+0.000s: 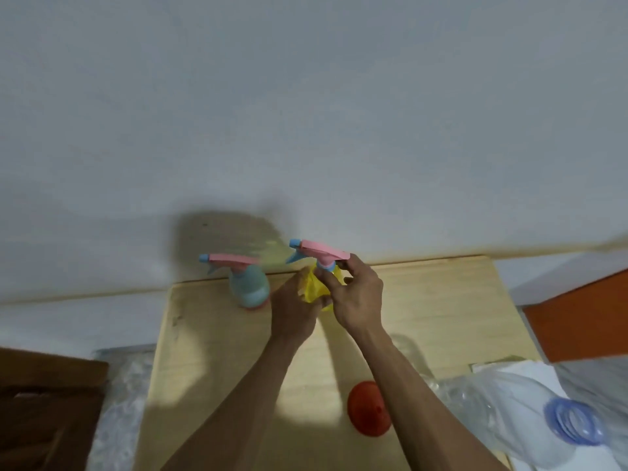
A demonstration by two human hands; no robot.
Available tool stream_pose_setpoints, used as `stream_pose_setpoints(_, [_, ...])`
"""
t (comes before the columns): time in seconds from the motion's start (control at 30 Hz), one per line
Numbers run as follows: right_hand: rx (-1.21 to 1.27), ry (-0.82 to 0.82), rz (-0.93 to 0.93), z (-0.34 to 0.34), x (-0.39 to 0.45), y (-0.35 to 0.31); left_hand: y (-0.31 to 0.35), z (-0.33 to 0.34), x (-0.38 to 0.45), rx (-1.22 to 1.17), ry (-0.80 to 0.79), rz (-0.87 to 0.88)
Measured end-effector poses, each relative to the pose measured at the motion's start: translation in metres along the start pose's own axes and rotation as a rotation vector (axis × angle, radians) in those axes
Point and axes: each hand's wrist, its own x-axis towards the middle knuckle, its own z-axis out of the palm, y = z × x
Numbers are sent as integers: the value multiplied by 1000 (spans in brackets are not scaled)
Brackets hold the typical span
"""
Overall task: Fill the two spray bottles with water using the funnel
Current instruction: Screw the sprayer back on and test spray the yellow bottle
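A yellow spray bottle (314,287) with a pink and blue trigger head (319,251) stands near the table's far edge. My left hand (294,311) grips its body. My right hand (356,294) holds the collar just below the trigger head with thumb and fingers. To the left stands a light blue spray bottle (249,283), also with a pink trigger head, untouched. A red funnel (368,407) lies on the table near me, partly behind my right forearm.
The wooden table (210,351) abuts a white wall. A large clear water bottle with a blue neck ring (571,419) lies at the right. A clear jar (407,351) sits behind my right forearm. Brown furniture (44,409) stands at lower left, an orange surface (584,317) at right.
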Motion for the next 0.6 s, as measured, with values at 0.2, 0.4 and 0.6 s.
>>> stream_pose_setpoints(0.2, [54, -33, 62, 15, 17, 17, -8, 8, 21, 32, 8, -61])
stream_pose_setpoints(0.4, [102, -20, 94, 22, 22, 18, -15, 9, 27, 67, 51, 8])
stream_pose_setpoints(0.6, [108, -25, 116, 21, 20, 16, -17, 7, 27, 32, 17, 29])
